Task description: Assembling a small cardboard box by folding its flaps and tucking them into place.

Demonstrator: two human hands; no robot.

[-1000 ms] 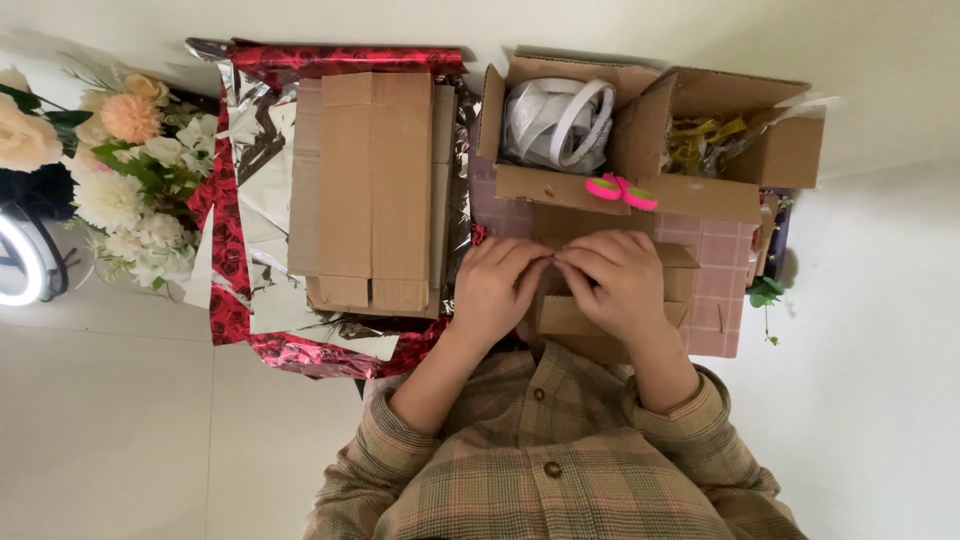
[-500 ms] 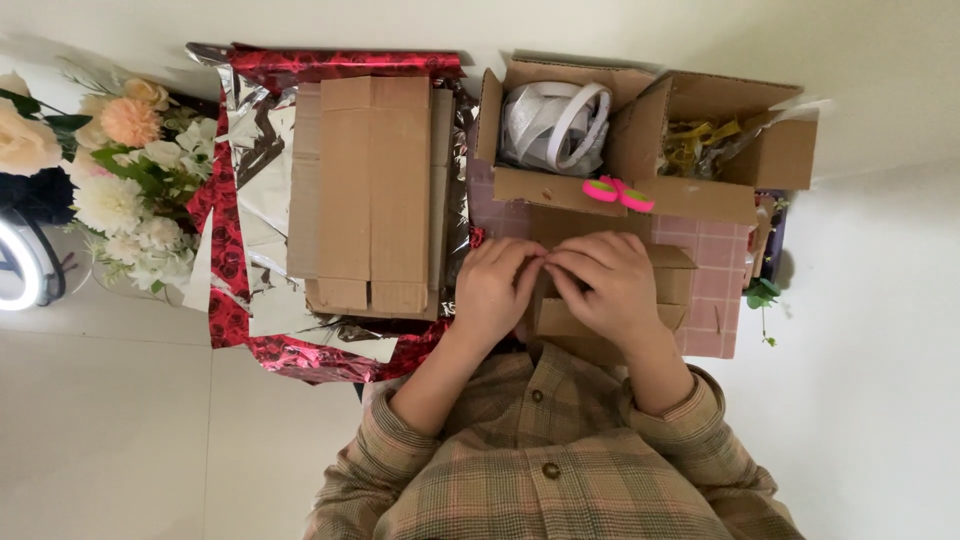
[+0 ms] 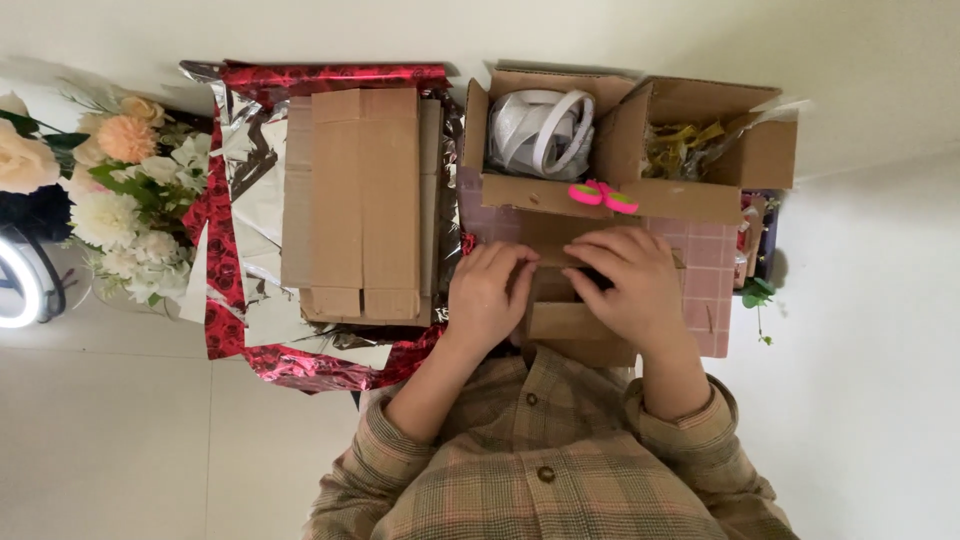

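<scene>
Head view: since a second ago almost nothing has shifted, so the folding is still under way — left hand (image 3: pixel 490 295) and right hand (image 3: pixel 625 285) both press fingers-down on the small flat brown cardboard piece (image 3: pixel 565 320) between them, pink scissors (image 3: pixel 603 196) just beyond the fingertips.

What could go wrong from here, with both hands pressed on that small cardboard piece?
The pink-handled scissors sit on the edge of the open box just above the left hand and right hand; a nudge might tip them onto the fingers. The small cardboard piece lies on pink paper, which might crease or tear under pressure. The loose foil wrap beside the left forearm could get dragged or crumpled.
</scene>
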